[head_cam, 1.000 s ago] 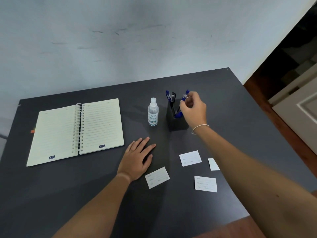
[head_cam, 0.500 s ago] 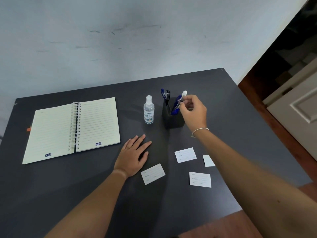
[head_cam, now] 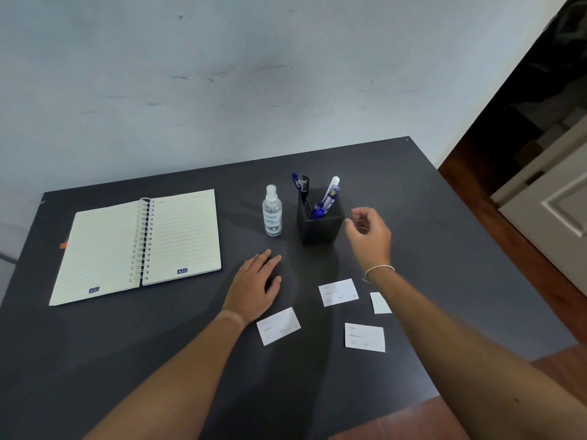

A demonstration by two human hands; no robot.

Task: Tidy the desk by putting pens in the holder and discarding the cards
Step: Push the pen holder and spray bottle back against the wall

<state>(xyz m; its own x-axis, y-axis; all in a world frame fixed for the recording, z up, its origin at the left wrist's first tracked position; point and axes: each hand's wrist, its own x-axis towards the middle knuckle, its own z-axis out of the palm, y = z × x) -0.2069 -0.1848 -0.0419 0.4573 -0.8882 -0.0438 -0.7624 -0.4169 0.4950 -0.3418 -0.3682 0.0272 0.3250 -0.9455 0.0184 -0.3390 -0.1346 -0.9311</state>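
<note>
A black square pen holder (head_cam: 320, 225) stands on the dark desk (head_cam: 444, 236) with several blue, black and white pens (head_cam: 328, 195) upright in it. My right hand (head_cam: 370, 236) hovers just right of the holder, fingers loosely curled and apart, holding nothing. My left hand (head_cam: 254, 285) lies flat on the desk, palm down, in front of the holder. Several white cards lie near the front edge: one (head_cam: 278, 326) by my left wrist, one (head_cam: 338, 292) in the middle, one (head_cam: 364, 337) nearest me, and a small one (head_cam: 379, 303) partly hidden by my right forearm.
A clear hand sanitizer spray bottle (head_cam: 272, 212) stands just left of the holder. An open spiral notebook (head_cam: 139, 246) lies at the left. A grey wall runs behind the desk. Wooden floor and a white door (head_cam: 559, 217) are at the right.
My right hand has let go of the white pen, which now stands in the holder, and has drawn back to the right. My left hand has stayed flat on the desk.
</note>
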